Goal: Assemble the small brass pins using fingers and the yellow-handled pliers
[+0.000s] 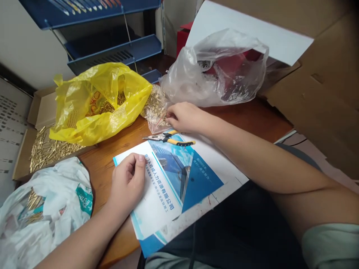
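My left hand (pixel 129 179) rests on the left side of a blue-and-white printed sheet (pixel 168 179). Its fingers are curled in with the thumb against them, and whatever may be inside is hidden. My right hand (pixel 185 117) is at the mouth of a small clear zip bag (pixel 155 108) full of tiny brass-coloured parts. Those fingertips are pinched together, partly hidden by the bag's edge. Just below that hand lies a pair of needle-nose pliers (pixel 171 139) with yellow-and-black handles, across the top of the sheet.
Beside the zip bag stands an open yellow bag (pixel 101 104) with small brass parts. A cardboard box (pixel 21 157) of brass pins is at the left, a white bag (pixel 56 209) nearer. Behind are a clear bag (pixel 213 71) and blue rack (pixel 112 52); cardboard (pixel 322 86) stands right.
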`<state>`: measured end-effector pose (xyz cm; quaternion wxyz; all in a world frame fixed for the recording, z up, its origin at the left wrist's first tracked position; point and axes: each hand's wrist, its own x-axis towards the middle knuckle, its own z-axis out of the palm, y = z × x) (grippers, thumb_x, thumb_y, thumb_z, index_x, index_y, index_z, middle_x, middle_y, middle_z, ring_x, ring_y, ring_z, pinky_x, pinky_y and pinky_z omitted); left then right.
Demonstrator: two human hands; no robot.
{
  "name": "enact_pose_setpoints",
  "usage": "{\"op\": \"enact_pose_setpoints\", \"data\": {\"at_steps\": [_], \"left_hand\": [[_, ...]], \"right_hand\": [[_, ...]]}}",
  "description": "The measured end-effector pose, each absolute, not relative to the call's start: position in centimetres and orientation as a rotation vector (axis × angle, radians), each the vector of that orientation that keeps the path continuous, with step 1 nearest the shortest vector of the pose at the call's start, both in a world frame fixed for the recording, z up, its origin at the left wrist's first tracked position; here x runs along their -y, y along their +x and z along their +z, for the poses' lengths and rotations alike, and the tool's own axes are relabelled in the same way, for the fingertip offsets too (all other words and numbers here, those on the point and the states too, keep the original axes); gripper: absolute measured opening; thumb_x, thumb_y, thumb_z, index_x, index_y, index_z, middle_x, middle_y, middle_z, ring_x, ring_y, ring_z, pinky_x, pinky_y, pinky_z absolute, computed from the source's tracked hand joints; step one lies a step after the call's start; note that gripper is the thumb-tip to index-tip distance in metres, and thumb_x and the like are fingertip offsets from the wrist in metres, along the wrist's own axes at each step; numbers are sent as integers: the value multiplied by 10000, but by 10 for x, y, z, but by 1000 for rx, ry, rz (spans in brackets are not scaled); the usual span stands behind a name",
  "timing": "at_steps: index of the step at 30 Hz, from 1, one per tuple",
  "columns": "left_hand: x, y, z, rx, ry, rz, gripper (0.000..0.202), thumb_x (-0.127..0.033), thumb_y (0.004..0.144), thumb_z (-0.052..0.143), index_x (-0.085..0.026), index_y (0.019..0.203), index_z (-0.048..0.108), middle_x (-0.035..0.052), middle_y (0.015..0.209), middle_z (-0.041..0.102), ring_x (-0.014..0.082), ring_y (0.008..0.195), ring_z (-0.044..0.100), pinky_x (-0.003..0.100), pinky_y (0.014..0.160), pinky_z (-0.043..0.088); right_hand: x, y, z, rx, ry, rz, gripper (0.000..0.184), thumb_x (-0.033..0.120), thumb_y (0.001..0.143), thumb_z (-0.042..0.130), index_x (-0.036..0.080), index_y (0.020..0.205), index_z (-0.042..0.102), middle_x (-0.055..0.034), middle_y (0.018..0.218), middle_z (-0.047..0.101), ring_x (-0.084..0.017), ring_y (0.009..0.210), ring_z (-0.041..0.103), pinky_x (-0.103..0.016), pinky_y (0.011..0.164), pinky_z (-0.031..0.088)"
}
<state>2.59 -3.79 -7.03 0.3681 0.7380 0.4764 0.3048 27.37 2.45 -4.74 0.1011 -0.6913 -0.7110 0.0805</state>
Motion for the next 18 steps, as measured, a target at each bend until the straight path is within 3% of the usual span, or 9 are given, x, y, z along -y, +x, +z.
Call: {"op": "enact_pose_setpoints", "data": {"at_steps": [10, 18], "left_hand": [[37, 28, -77, -1132, 1801, 812, 218, -332, 982, 517, -192, 821, 562, -12, 695, 526, 136, 632, 466, 273, 602, 359], [37, 28, -78, -1132, 1803, 814, 167, -305, 967, 529, -192, 861, 589, -4, 736, 565, 141, 664, 492, 276, 636, 380]], "right_hand": [[-23, 280, -54, 2048, -1961, 277, 84, 150, 800, 654, 194, 760, 714, -71, 809, 716, -224, 771, 623, -343, 681, 415], [-25, 284, -54, 1995, -1986, 191, 254, 397, 903, 609, 188, 787, 693, -92, 769, 677, -240, 727, 596, -367, 684, 414]]}}
